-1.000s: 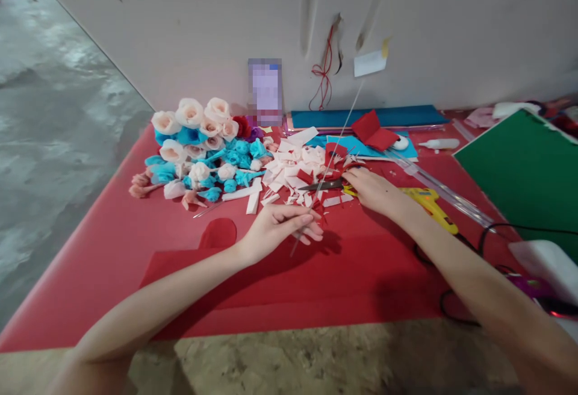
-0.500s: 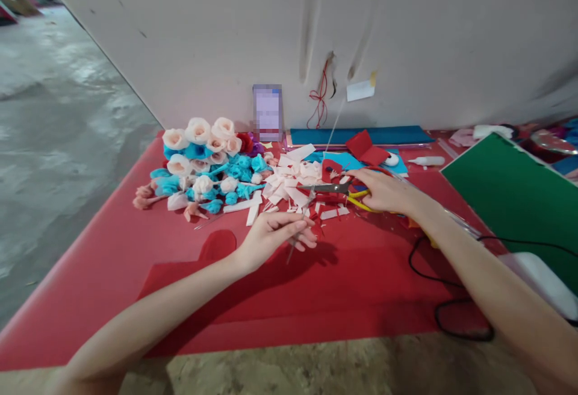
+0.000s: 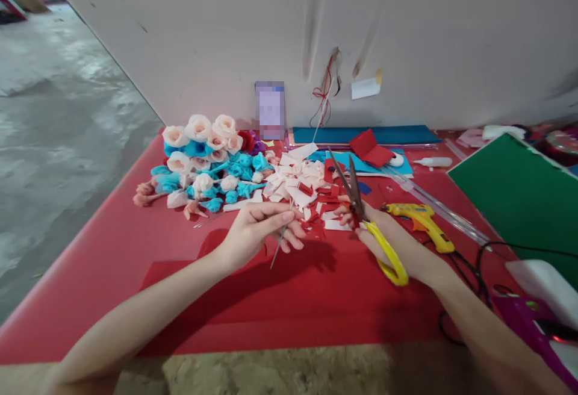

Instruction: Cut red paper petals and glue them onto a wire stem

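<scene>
My left hand is closed, pinching a thin pale wire between thumb and fingers. The wire slants up and away, and its short lower end sticks out below my palm. To its right, my right hand holds a pair of scissors with yellow handles. The blades point upward and stand slightly apart, clear of the wire. Beyond both hands lies a heap of pale and red paper scraps. A red paper sheet is spread beneath my hands.
Pink, white and blue paper flowers are piled at the left. A yellow glue gun lies beside my right wrist, its black cord trailing right. A green board rests at the right. A phone leans against the wall.
The scissors have swung from lying level across the wire to pointing upward, and have moved right, away from it. My left hand has shifted slightly left with the wire. The glue gun now shows.
</scene>
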`<action>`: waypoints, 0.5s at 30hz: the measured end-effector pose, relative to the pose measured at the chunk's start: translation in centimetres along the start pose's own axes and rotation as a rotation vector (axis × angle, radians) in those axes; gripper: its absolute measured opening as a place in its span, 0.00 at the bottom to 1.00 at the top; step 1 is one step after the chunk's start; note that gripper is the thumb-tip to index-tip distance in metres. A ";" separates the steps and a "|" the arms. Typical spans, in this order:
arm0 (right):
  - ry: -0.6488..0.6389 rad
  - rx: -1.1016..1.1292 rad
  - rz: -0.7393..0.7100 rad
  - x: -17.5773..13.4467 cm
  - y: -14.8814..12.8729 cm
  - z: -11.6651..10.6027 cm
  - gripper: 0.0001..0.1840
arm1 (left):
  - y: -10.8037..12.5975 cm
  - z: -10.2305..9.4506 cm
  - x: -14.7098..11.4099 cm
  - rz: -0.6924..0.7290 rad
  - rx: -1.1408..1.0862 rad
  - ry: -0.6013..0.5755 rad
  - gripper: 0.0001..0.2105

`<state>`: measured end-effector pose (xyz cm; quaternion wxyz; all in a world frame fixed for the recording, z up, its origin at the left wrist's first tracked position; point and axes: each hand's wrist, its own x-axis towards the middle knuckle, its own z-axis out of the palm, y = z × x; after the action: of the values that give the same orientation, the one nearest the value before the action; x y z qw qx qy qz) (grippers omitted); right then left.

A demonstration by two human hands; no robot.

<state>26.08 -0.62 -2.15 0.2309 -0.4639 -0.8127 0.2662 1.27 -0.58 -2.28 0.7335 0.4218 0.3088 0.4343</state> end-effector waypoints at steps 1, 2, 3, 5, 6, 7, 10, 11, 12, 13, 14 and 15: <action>0.011 0.001 0.016 0.2 -0.1 0.2 0.15 | 0.0 -0.1 0.0 -0.004 0.003 -0.006 0.05; 0.012 0.003 0.033 0.5 -0.3 0.3 0.15 | 0.0 -0.1 0.0 -0.011 0.008 -0.017 0.05; 0.003 0.003 0.048 0.6 -0.5 0.4 0.15 | 0.0 -0.2 0.0 -0.024 0.011 -0.031 0.05; -0.035 0.003 0.062 0.7 -1.1 0.5 0.13 | 0.0 -0.2 0.0 -0.056 0.021 -0.059 0.05; -0.059 0.004 0.064 0.7 -1.5 0.5 0.12 | 0.0 -0.2 0.0 -0.076 0.031 -0.070 0.05; -0.081 0.008 0.064 0.7 -1.8 0.5 0.11 | 0.1 -0.1 0.0 -0.096 0.046 -0.077 0.05; -0.141 0.030 0.088 0.5 -2.5 0.5 0.11 | 0.3 -0.1 0.1 -0.164 0.092 -0.085 0.05; -0.160 0.043 0.108 0.5 -2.6 0.6 0.11 | 0.3 -0.1 0.1 -0.190 0.106 -0.085 0.05; -0.173 0.053 0.129 0.4 -2.7 0.6 0.11 | 0.4 -0.1 0.2 -0.212 0.120 -0.085 0.05; -0.181 0.059 0.149 0.4 -2.7 0.7 0.10 | 0.4 -0.1 0.2 -0.230 0.133 -0.086 0.06; -0.182 0.061 0.167 0.4 -2.6 0.8 0.08 | 0.4 -0.1 0.2 -0.244 0.150 -0.088 0.06; -0.177 0.057 0.178 0.3 -2.6 0.8 0.07 | 0.5 -0.1 0.3 -0.254 0.165 -0.088 0.06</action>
<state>23.78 -1.62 -1.06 0.1468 -0.5023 -0.7776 0.3486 1.12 -0.18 -1.95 0.7580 0.4569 0.3620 0.2925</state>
